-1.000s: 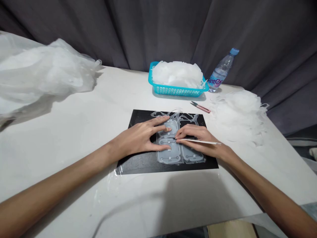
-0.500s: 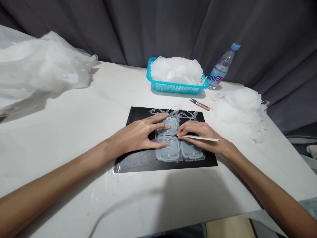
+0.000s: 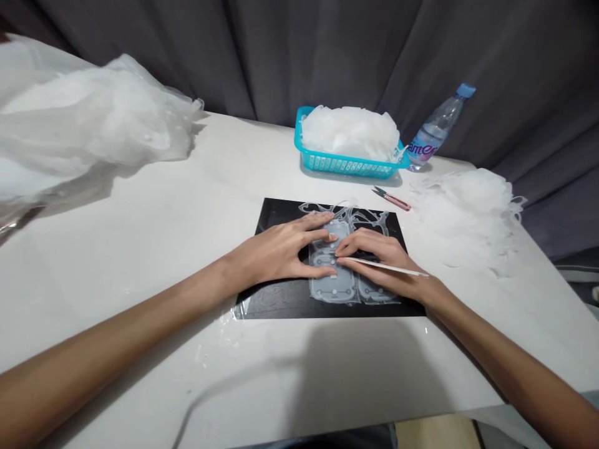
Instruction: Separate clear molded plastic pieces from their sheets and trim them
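A translucent grey moulded sheet with rounded panels and small white dots lies on a black mat. My left hand rests across its left side, fingers spread and pressing on the panels. In my right hand is a slim white pen-like tool, pinched between thumb and fingers. Its near end meets the seam between the upper and lower left panels; the very tip is hidden by my fingers. Thin curly strips of the same clear material stick out at the sheet's far edge.
Behind the mat stands a turquoise basket heaped with white translucent pieces. Beside it a water bottle leans. Small thread snips lie near a pile of white pieces at right. A big clear plastic bag sits at left.
My right hand has slid the tool leftward along the seam between the panels. My left hand stays spread on the sheet. The whole view has shifted slightly.
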{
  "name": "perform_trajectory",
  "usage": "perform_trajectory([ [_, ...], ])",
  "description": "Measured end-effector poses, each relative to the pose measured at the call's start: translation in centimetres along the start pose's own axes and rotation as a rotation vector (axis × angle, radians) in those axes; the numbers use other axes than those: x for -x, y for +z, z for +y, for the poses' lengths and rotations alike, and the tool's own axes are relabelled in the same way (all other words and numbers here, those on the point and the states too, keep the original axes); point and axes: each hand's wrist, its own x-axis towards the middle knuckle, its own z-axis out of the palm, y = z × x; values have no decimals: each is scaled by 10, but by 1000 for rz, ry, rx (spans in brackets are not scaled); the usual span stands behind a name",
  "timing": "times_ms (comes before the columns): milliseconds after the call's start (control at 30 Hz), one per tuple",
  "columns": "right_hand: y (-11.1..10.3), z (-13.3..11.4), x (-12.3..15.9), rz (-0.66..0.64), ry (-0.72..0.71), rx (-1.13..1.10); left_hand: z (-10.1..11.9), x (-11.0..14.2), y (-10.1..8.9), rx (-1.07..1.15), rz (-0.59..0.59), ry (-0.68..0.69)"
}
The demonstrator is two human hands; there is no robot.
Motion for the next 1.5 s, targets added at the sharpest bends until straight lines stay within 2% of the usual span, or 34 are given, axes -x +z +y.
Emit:
perform_trajectory([
  [267,5,-4,-1,27,-8,66,-1,0,1,30,1,9],
  [633,8,-7,-4,34,-105,157,0,-1,1,30,13,27],
  [867,-7,-10,-1,-67,-59,208,-1,-1,2,18,19,23],
  [1000,-12,-11,2,-28,10,120,0,0,1,19,13,2],
  [1200,-2,-6,0,-13,-73,98,2,-1,-1,-8,11,20],
  [1500,4,-4,-2,13,-82,164,0,-2,0,15,11,25],
])
